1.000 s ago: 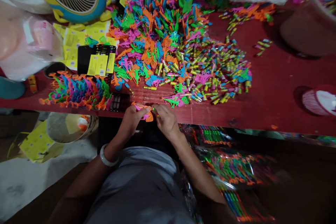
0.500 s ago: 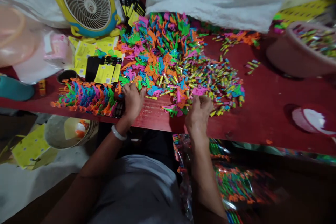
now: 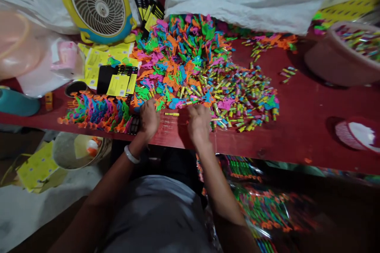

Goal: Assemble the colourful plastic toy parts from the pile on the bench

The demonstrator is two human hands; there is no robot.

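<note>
From my seat at the feed, I look down on a dark red wooden table [image 3: 297,99] heaped with a big pile of small neon plastic toy parts [image 3: 184,55] in pink, orange, green and blue. The pile thins toward its right side into a spread of short yellow and multicoloured plastic tubes [image 3: 246,91]. Both of the person's hands rest at the near edge of that heap. The left hand [image 3: 149,118], with a white bangle [image 3: 131,155] on its wrist, lies knuckles up with the fingers curled onto the parts at the heap's front edge; I cannot tell whether it has anything pinched underneath. The right hand [image 3: 199,123] sits just beside it, fingers bent down into the tubes and pieces, and its grasp is likewise hidden from me. Between the two hands a single yellow tube [image 3: 171,114] lies loose on the bare wood, touched by neither. Just left of the left hand a neat row of assembled neon toys [image 3: 95,110] runs along the table's front edge, with black cards bearing yellow labels [image 3: 117,81] behind it. A yellow and blue desk fan [image 3: 97,4] stands at the far left, a white sack [image 3: 246,0] lies at the back, and a pink plastic tub [image 3: 341,55] of tubes sits at the far right.
</note>
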